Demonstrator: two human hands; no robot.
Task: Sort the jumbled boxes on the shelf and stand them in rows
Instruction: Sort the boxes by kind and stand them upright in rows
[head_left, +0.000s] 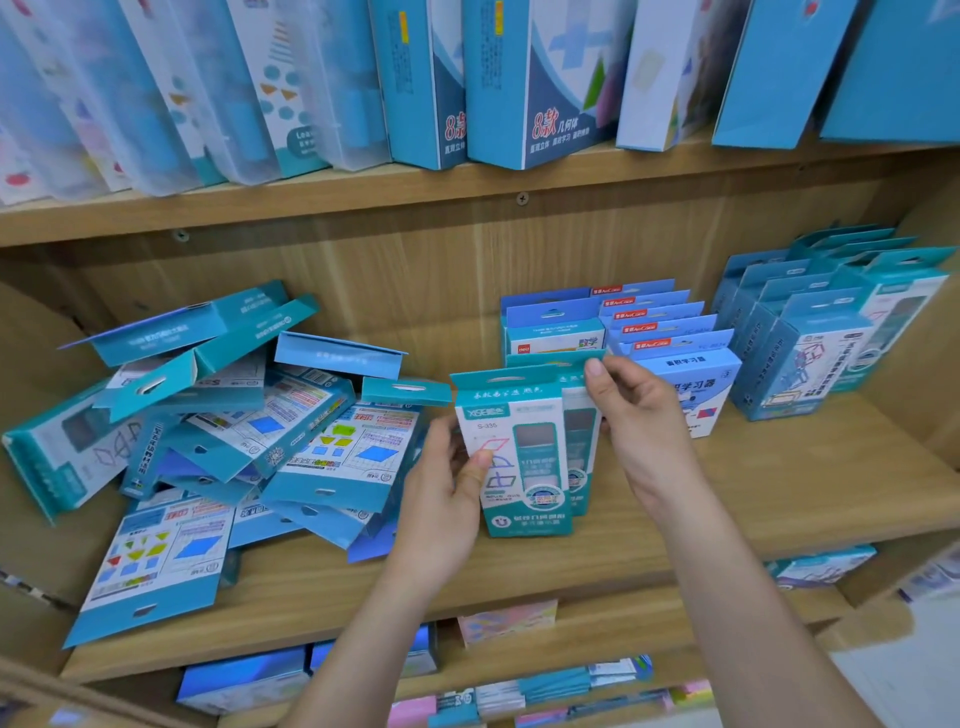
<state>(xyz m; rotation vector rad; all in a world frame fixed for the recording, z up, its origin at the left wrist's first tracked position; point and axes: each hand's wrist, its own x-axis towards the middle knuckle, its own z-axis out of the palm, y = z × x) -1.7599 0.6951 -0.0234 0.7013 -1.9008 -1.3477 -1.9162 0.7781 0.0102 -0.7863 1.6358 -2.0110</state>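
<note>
A teal-and-white box (524, 457) stands upright near the middle of the wooden shelf (810, 493), with a matching box close behind it. My left hand (447, 493) grips the front box at its left edge, thumb across its face. My right hand (639, 415) pinches the top right corner of the box behind. A jumbled heap of teal and blue boxes (228, 431) lies on the shelf's left half. Behind my right hand stands a row of light blue boxes (670, 353), and a row of teal boxes (810, 343) stands at the far right.
The shelf above carries tall blue and white boxes (535, 83) and clear plastic cases (156, 104). Lower shelves hold more flat packs (550, 686). Bare wood shows along the shelf's front between the standing boxes and the right side wall.
</note>
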